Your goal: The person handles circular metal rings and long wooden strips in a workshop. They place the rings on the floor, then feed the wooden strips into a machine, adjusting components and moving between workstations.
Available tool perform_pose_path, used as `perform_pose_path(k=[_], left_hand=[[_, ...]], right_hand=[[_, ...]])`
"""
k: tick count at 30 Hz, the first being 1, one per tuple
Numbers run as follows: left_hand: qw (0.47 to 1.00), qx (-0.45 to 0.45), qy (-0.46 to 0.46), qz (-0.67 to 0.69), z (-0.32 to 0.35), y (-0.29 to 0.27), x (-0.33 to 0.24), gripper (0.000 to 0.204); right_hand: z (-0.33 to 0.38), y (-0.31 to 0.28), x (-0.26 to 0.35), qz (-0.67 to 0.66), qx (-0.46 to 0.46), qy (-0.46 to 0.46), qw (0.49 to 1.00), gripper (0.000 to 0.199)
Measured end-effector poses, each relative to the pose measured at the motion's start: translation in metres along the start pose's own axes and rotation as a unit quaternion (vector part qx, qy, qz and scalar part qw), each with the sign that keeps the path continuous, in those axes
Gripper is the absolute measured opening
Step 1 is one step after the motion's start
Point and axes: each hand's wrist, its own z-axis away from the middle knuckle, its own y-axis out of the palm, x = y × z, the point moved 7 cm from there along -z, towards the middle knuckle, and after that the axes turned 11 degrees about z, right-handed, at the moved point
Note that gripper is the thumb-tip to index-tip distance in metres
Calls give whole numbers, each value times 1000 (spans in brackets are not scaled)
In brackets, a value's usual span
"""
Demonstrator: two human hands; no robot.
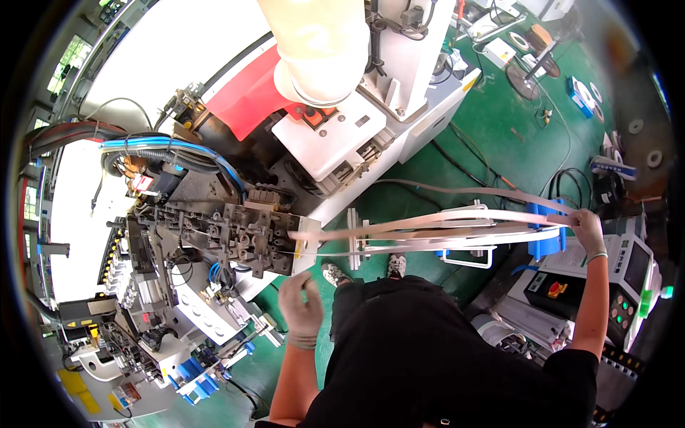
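Note:
Long thin strips (457, 217), copper-toned and pale, run sideways in front of me, toward the machine on the left. My right hand (589, 234), in a light glove, is closed around their right-hand ends beside a blue block (547, 228). My left hand (301, 307), also gloved, is raised just below the strips' left ends, apart from them. Its fingers look loosely bent and somewhat blurred, with nothing visible in them. Nearest to it is the metal feed mechanism (253, 235), with rollers and blocks. A white frame (467, 258) stands under the strips.
A large white machine with a pale cylinder (321, 50) and a red sheet (246, 93) rises ahead. Blue and black hoses (171, 146) arch at left. A control box (564, 289) with a red-yellow switch stands at right. Cables (464, 167) and reels (524, 82) lie on the green floor.

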Motion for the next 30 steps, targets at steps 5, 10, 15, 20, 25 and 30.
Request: perform_pose_path(k=[5, 10, 15, 20, 25, 30], left_hand=[[988, 137, 73, -2, -45, 88, -47, 39], [977, 140, 134, -91, -65, 116, -62, 51], [991, 92, -96, 22, -91, 82, 6, 55], [941, 176, 177, -229, -103, 84, 3, 51], [913, 406, 37, -16, -66, 188, 7, 25], [907, 382, 173, 29, -64, 214, -75, 62]], right_hand=[[-20, -25, 8, -56, 59, 64, 995, 15], [-47, -56, 108, -244, 26, 3, 969, 13], [-60, -68, 154, -170, 45, -47, 983, 11], [-59, -52, 74, -416, -20, 54, 907, 17], [-71, -132, 81, -578, -217, 82, 783, 38], [-88, -195, 200, -520, -229, -66, 820, 76]])
